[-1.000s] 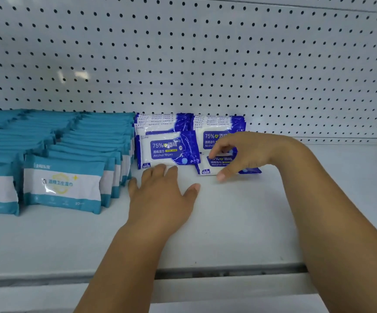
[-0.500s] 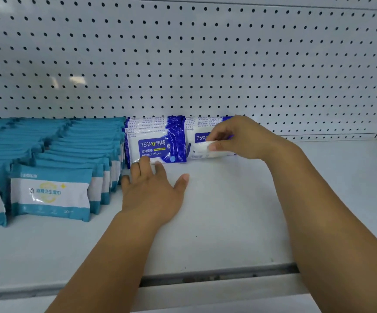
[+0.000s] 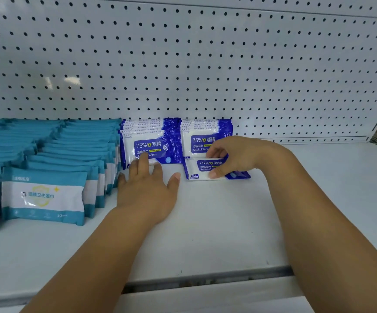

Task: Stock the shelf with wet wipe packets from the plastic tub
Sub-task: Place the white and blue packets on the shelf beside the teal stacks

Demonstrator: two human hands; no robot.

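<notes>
A single blue-and-white wet wipe packet [image 3: 202,169] was seen on the white shelf [image 3: 205,233]. It was placed just in front of the right blue row [image 3: 202,136] of like packets, which were stood on edge against the pegboard panel [image 3: 183,64]. The packet was laid nearly flat, tipped slightly so that its printed face was turned up and toward the camera. Its long axis was run left to right, parallel to the shelf's front edge. Its top edge was pointed toward the panel, and its lettering could be read the right way up.

The packet's right part was covered by the right hand [image 3: 235,154], by which it was pinched. The thumb was pressed at the near edge, and the curled fingers [image 3: 214,152] were hooked over the far edge.

The left hand [image 3: 147,188] was held palm down over the shelf with its fingers straight and spread, and nothing was gripped by it. Its longer fingertips were rested against the lower part of the front packet of the left blue row [image 3: 151,147]. That row was stood upright, face forward, just beside the right blue row. Whether the shelf was touched by the palm could not be told.

Farther left, several rows of teal packets [image 3: 43,195] were stood on edge, face forward, with their long axes likewise set left to right. Their front packets were placed nearer the shelf's front edge than the blue rows.
</notes>
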